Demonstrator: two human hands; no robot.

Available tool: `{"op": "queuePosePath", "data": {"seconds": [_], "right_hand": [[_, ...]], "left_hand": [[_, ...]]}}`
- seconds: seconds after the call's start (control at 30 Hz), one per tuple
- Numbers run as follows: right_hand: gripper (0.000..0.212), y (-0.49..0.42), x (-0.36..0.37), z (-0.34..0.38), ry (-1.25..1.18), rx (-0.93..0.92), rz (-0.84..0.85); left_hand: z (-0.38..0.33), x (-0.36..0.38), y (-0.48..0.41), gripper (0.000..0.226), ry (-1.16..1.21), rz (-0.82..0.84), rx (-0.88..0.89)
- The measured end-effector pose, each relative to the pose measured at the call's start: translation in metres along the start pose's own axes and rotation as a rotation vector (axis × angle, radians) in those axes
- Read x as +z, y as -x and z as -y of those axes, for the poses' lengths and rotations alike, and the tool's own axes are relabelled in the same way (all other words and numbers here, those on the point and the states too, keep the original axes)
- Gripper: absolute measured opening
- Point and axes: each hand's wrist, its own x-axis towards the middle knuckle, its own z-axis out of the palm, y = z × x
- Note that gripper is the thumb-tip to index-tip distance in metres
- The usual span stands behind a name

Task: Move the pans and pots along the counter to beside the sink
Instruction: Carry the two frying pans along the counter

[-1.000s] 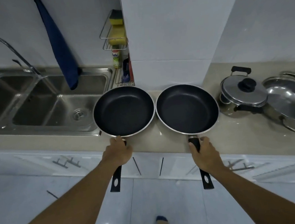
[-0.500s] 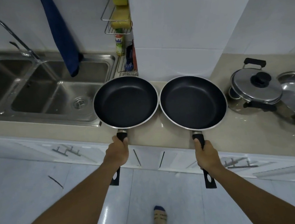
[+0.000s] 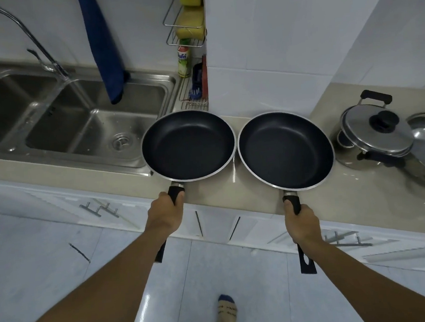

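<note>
step: I moved both pans left | left hand [image 3: 165,215] holds left pan [image 3: 188,145], now beside sink [image 3: 80,126] on desk [image 3: 363,194] | right hand [image 3: 303,226] holds right pan [image 3: 285,150] | lidded pot [image 3: 376,133] not moved yet

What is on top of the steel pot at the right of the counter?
A steel lid with a black knob covers the steel pot. Its inside cannot be seen.

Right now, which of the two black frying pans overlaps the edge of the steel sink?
The black frying pan in the left hand; the other pan sits wholly on the beige counter.
</note>
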Motion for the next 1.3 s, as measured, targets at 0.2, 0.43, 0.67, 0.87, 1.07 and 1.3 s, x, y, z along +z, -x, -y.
{"op": "queuePosePath", "data": {"seconds": [0.2, 0.43, 0.67, 0.87, 1.07, 1.3], "right_hand": [[0.043, 0.02, 0.007, -0.005, 0.008, -0.039, -0.045], [0.046, 0.06, 0.023, 0.003, 0.03, -0.08, -0.042], [0.045, 0.123, 0.07, 0.051, 0.047, -0.178, -0.024], [0.048, 0.182, 0.124, 0.102, 0.064, -0.302, 0.039], [0.046, 0.232, 0.185, 0.157, 0.055, -0.407, 0.126], [0.045, 0.262, 0.264, 0.236, 0.092, -0.533, 0.198]], "left_hand": [[0.028, -0.03, 0.003, 0.048, 0.024, -0.032, -0.038], [0.078, -0.072, 0.019, 0.053, 0.032, -0.06, -0.063], [0.149, -0.14, 0.03, 0.051, 0.066, -0.104, -0.084], [0.219, -0.201, 0.042, 0.048, 0.111, -0.189, -0.13], [0.29, -0.261, 0.049, 0.05, 0.133, -0.306, -0.238], [0.353, -0.324, 0.032, 0.054, 0.239, -0.427, -0.366]]}}
